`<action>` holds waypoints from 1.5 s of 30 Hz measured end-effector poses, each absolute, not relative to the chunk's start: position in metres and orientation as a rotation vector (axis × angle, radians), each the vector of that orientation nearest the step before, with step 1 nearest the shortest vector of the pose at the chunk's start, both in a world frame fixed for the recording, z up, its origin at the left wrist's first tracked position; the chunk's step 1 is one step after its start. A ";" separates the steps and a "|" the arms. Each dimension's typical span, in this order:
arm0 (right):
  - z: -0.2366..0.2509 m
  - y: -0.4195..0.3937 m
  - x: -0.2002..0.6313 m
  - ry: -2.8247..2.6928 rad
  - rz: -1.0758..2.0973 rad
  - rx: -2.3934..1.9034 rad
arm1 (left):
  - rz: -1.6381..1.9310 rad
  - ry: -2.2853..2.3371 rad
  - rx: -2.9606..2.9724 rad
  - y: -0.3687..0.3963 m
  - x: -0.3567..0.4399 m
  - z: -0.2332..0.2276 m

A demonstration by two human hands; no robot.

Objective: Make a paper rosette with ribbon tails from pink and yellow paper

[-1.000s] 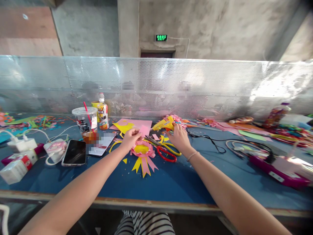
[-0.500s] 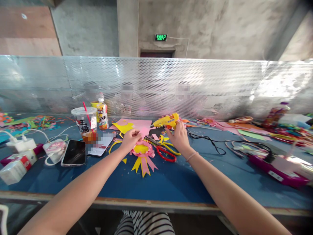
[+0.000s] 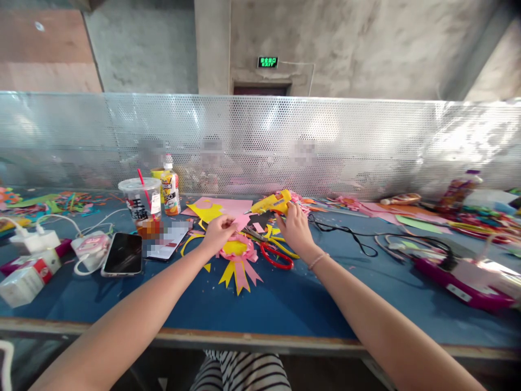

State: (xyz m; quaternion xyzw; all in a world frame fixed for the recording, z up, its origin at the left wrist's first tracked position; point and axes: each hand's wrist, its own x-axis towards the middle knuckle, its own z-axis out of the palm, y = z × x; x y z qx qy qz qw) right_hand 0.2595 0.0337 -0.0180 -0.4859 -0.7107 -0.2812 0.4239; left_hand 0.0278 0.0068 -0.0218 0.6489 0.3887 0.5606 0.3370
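My right hand (image 3: pixel 295 222) is closed around the handle of a yellow hot glue gun (image 3: pixel 272 203), whose nozzle points left. In my left hand (image 3: pixel 218 232) a small piece of pink paper (image 3: pixel 241 221) is pinched, and the nozzle is close to it; whether they touch I cannot tell. Just below my left hand lies a pink and yellow paper rosette (image 3: pixel 236 250) with pointed tails spread toward me. Red-handled scissors (image 3: pixel 277 256) rest right of the rosette, their blades partly covered by paper scraps.
Pink paper (image 3: pixel 228 205) and yellow paper (image 3: pixel 203 213) lie behind my hands. To the left are a plastic cup with a straw (image 3: pixel 140 203), a bottle (image 3: pixel 170 190) and a phone (image 3: pixel 122 254). A black cord (image 3: pixel 345 231) runs right toward a purple power strip (image 3: pixel 459 285).
The glue gun in my right hand has moved slightly left, toward my left hand. More of the pink paper piece now shows at my left fingertips.
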 end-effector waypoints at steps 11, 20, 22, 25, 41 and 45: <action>-0.018 0.034 0.259 -1.785 -0.678 -1.224 | 1.450 1.007 1.715 0.008 0.027 -0.023; -0.016 0.034 0.260 -1.783 -0.711 -1.221 | 1.431 0.972 1.713 0.006 0.027 -0.021; -0.017 0.034 0.260 -1.785 -0.714 -1.217 | 1.427 0.963 1.699 0.005 0.027 -0.021; -0.017 0.034 0.260 -1.788 -0.716 -1.219 | 1.432 0.963 1.685 0.005 0.028 -0.021; -0.014 0.034 0.261 -1.805 -0.691 -1.218 | 1.452 0.947 1.670 0.007 0.027 -0.021; -0.014 0.034 0.262 -1.815 -0.668 -1.207 | 1.460 0.948 1.674 0.007 0.027 -0.021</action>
